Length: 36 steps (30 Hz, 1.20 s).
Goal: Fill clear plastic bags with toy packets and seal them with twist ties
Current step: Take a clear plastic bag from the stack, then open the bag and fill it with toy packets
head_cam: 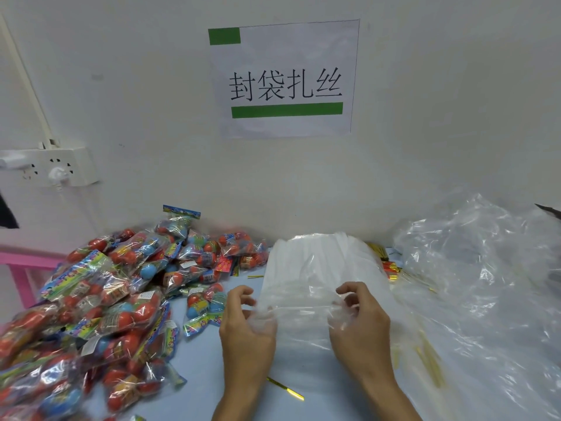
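I have a clear bag (303,299) pinched at its near edge in the lower middle of the frame, my left hand (247,323) closed on its left corner and my right hand (361,320) closed on its right corner, fingers curled tight on thin film in both grips. The bag lies on top of a stack of bags (321,256) that runs away from me toward the wall, on the pale blue worktop (200,360). The film is featherlight, limp and slick, and its two layers probably cling together, so I judge the place to take hold is right at the mouth, one layer per grip, rubbing them apart rather than pulling hard, since a tug would only stretch or crumple it. The toy packets (115,293) are heaped at the left of the frame, glossy little pouches with red and blue balls inside; they look light but slippery and lumpy, best lifted by the printed header or round the middle. Gold twist ties lie loose, one (285,388) near my left wrist at the bottom, more (429,360) at lower right under a big crumpled sheet of plastic (485,268). The bag is still empty, as far as I can tell.
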### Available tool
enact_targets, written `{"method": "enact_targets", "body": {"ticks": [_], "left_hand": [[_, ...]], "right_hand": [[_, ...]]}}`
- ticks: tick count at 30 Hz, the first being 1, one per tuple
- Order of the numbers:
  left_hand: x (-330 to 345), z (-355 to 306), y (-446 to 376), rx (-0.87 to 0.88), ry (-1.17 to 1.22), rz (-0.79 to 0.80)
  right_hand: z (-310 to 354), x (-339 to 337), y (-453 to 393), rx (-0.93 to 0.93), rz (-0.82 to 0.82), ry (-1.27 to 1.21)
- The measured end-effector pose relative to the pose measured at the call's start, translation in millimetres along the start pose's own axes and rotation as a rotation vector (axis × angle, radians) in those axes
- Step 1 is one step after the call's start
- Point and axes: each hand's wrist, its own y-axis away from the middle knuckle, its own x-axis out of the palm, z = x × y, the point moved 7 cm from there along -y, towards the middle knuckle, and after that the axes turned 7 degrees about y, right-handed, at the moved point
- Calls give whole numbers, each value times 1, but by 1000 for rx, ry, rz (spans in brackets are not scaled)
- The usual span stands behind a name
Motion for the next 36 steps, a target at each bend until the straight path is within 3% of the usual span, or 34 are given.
{"method": "enact_targets", "body": {"ticks": [5,9,13,16,19,21,23,25,28,31,36], "left_hand": [[13,-14,6,92,63,191],[13,-21,8,155,39,147],[17,-7,9,-117,84,121],[19,5,9,-205,-9,161],[12,8,7,-218,-17,109],[13,12,6,-310,158,115],[25,12,8,-401,395,225],[30,12,9,-405,456,288],[11,10,-2,-259,230,150],[-20,8,-16,-42,-165,-38],[-36,33,-28,-75,-751,109]], "right_hand": [[8,15,6,-7,114,-74],[-10,14,4,257,32,-387],[-11,23,6,363,66,-553],[-9,21,8,265,126,-280],[5,2,5,8,-48,181],[6,-2,4,2,-72,149],[-4,-1,2,151,-65,-53],[-12,-3,2,268,-102,-233],[-23,-11,-1,388,-175,-405],[-23,-19,-4,366,-208,-457],[-4,-28,-3,80,-273,-217]]}}
